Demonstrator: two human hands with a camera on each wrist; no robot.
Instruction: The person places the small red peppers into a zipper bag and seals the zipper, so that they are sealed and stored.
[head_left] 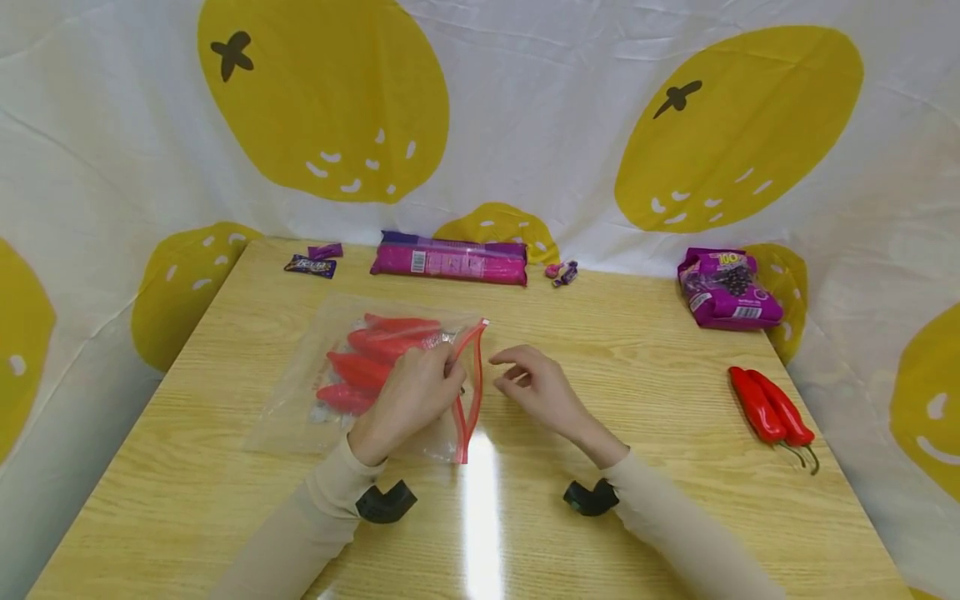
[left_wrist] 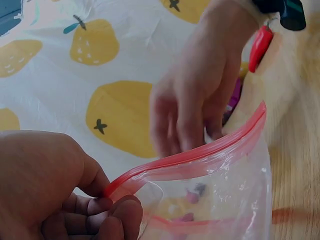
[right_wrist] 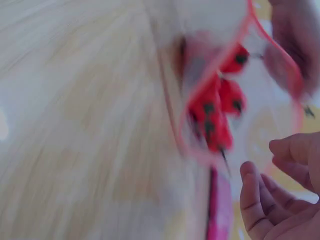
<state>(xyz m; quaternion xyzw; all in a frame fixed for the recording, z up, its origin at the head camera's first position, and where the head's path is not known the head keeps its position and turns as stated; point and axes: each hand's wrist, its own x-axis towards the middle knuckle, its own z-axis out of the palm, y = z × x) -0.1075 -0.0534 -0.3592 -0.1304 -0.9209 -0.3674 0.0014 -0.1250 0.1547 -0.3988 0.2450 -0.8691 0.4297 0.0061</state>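
Observation:
A clear zip bag [head_left: 288, 417] with a red zip edge lies on the table, several red chili peppers [head_left: 360, 371] inside it. My left hand [head_left: 420, 383] pinches the upper edge of its mouth between thumb and fingers, as the left wrist view shows at the red zip strip [left_wrist: 200, 151]. The mouth gapes toward the right. Beside that opening my right hand [head_left: 540, 392] is held with fingers loosely bent and nothing between them. In the right wrist view the green stem ends of the bagged peppers [right_wrist: 207, 112] face the opening.
Two red peppers [head_left: 761, 408] with stems lie at the right edge of the wooden table [head_left: 645, 333]. Along the back are a purple bag [head_left: 727, 287], a long pink-purple packet [head_left: 450, 258], small wrapped candies [head_left: 566, 273] and small purple wrapped bars [head_left: 311, 267]. A patterned cloth hangs behind.

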